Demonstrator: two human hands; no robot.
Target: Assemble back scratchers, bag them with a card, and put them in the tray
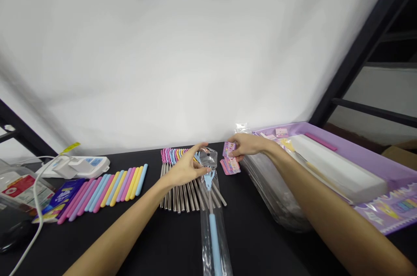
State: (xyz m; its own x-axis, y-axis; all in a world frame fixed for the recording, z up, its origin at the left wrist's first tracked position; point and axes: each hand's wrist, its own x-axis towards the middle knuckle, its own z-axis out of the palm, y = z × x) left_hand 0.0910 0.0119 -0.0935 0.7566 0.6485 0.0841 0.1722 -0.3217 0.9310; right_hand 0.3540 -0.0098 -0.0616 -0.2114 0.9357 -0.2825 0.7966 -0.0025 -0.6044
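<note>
My left hand (187,169) pinches the upper part of a clear plastic bag (208,157) near its opening. Inside this bag lies a back scratcher (213,232) with a light blue hand-shaped head, a metal rod and a light blue handle. My right hand (244,144) grips a small purple-pink printed card (229,149) between thumb and fingers. Just below it, a few pink cards (230,166) lie fanned on the black table. Under and beside my left hand is a row of metal rods (179,197) with small coloured hand-shaped heads.
Coloured handles (107,189) lie in a row at left, near a white power strip (74,166), a white cable (37,197) and a purple packet (63,197). At right are stacked clear bags (276,193) and a purple tray (355,150). A white wall (195,50) stands behind.
</note>
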